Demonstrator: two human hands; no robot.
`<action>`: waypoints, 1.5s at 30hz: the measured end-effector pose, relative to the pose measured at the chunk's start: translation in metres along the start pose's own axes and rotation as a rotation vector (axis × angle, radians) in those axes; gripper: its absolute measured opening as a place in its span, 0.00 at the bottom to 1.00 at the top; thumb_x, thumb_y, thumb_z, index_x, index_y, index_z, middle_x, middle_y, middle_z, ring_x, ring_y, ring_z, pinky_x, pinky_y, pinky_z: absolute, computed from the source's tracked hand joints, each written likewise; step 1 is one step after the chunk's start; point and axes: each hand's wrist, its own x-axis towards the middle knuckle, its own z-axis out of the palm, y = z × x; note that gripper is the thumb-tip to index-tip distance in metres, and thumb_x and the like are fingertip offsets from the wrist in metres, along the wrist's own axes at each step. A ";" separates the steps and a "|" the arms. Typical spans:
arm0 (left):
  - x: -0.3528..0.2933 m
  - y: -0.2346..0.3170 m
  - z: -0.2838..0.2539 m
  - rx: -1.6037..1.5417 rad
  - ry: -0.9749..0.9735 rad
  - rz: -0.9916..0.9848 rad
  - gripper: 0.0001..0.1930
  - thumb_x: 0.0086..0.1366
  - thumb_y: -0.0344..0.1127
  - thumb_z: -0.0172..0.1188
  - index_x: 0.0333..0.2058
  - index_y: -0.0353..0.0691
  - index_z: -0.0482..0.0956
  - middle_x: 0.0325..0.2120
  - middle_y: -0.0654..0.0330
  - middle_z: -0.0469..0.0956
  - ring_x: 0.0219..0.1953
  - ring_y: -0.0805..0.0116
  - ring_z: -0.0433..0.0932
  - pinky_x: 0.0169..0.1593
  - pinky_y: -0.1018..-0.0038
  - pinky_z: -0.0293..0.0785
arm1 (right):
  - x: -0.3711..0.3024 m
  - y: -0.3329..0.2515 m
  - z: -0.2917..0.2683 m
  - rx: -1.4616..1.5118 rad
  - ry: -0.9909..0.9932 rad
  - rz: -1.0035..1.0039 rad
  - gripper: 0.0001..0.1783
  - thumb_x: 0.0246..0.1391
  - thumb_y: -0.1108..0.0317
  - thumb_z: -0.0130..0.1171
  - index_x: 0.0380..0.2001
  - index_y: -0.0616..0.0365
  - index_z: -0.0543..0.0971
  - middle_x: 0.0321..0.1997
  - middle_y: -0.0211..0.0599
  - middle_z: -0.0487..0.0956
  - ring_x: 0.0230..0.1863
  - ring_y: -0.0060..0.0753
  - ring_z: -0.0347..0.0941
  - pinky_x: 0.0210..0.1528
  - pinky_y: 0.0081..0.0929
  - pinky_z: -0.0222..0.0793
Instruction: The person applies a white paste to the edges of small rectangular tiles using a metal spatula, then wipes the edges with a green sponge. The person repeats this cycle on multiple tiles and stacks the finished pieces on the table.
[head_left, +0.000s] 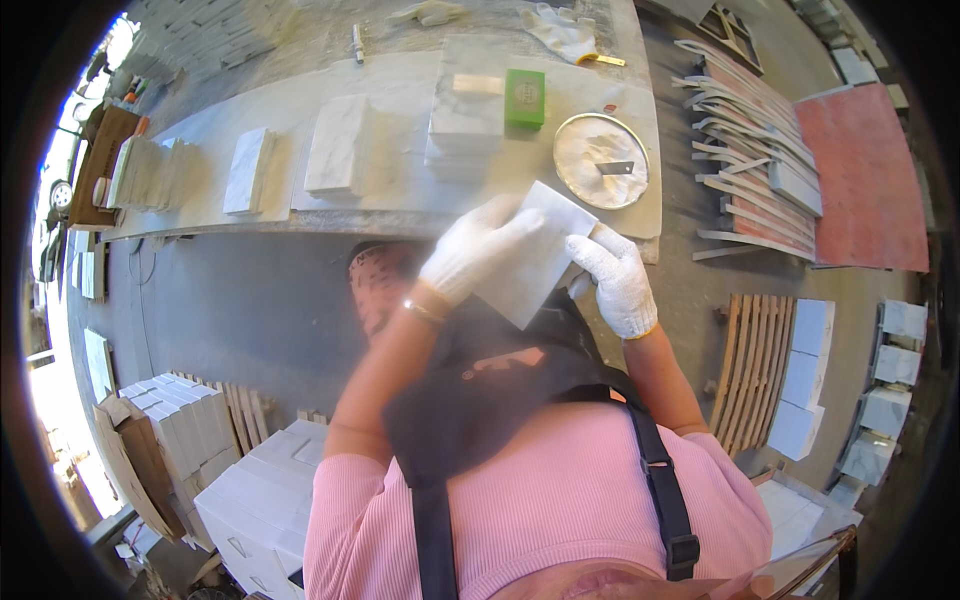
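A white marble tile (537, 262) is tilted in front of my apron, near the table's front edge. My left hand (482, 250), in a white knit glove and slightly blurred, closes on the tile's left side, with its fingers over the upper face. Gloved the same way, my right hand (615, 280) grips the right edge between thumb and fingers. Just beyond my right hand stands a round tub of white paste (578, 180) with a small dark metal blade (615, 168) in it. A green box (525, 98) sits beside a stack of marble tiles (466, 125).
More tile stacks (338, 145) line the table (400, 215) leftward. Loose work gloves (560, 35) lie at its far side. To the right are a rack of pale strips (750, 150), a red board (862, 175) and a wooden pallet (757, 370). White boxes (265, 485) stand behind me at left.
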 end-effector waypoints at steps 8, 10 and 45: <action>0.007 -0.006 0.003 0.036 0.022 0.044 0.24 0.72 0.50 0.58 0.55 0.36 0.81 0.40 0.62 0.82 0.41 0.74 0.77 0.45 0.74 0.74 | 0.002 -0.002 -0.020 0.172 0.129 -0.156 0.24 0.64 0.60 0.56 0.56 0.67 0.80 0.38 0.36 0.84 0.29 0.22 0.77 0.28 0.19 0.70; 0.001 -0.019 -0.004 -0.120 0.032 -0.130 0.23 0.75 0.50 0.55 0.55 0.37 0.82 0.34 0.64 0.80 0.34 0.74 0.78 0.35 0.77 0.74 | 0.008 -0.003 -0.029 0.180 0.194 -0.193 0.28 0.64 0.56 0.56 0.57 0.69 0.78 0.35 0.37 0.84 0.26 0.23 0.76 0.26 0.19 0.67; -0.019 -0.015 -0.031 -0.606 0.025 0.115 0.24 0.74 0.38 0.61 0.62 0.29 0.75 0.56 0.58 0.80 0.57 0.71 0.75 0.63 0.72 0.69 | -0.005 0.026 0.022 -0.144 -0.196 -0.100 0.37 0.59 0.64 0.69 0.69 0.63 0.69 0.68 0.43 0.75 0.67 0.33 0.70 0.70 0.34 0.64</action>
